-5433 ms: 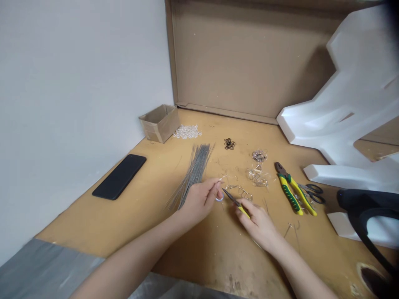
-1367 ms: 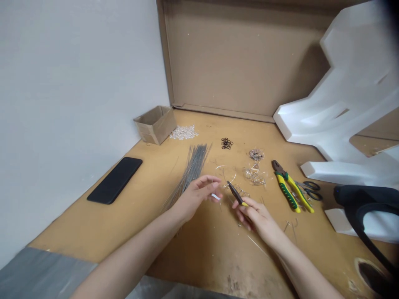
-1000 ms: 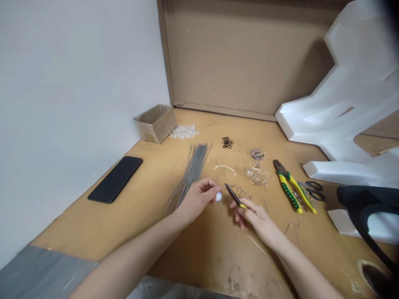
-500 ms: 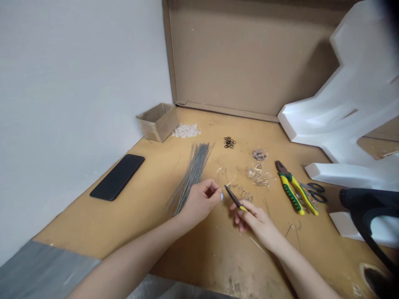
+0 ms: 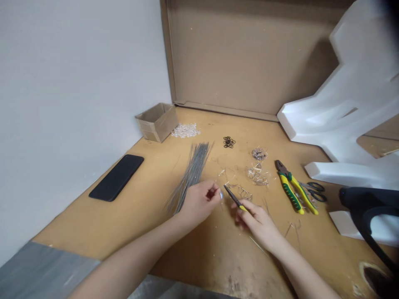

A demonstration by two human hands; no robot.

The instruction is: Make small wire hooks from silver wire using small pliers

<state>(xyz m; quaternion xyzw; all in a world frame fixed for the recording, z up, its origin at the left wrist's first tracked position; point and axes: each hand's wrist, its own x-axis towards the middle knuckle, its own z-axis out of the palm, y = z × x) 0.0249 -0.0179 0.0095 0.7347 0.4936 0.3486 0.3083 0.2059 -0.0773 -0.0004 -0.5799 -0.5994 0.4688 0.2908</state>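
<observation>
Needle-nose pliers [image 5: 234,198] lay in right hand [image 5: 254,218], fingers wrapped round yellow grips [image 5: 242,208] | tips just beside left hand [image 5: 202,199], its thumb and forefinger pressed together, contents unclear

Bench [image 5: 93,224]: tan top, dark stains [image 5: 237,286] near front edge. On it: black phone [image 5: 116,177], small cardboard box [image 5: 152,132], clear bits [image 5: 186,130] beside it, grey wire bundle [image 5: 195,168], black rings [image 5: 229,142], tangled wire pieces [image 5: 258,176], yellow-green pliers [image 5: 286,187], scissors [image 5: 309,187] at their right.
</observation>
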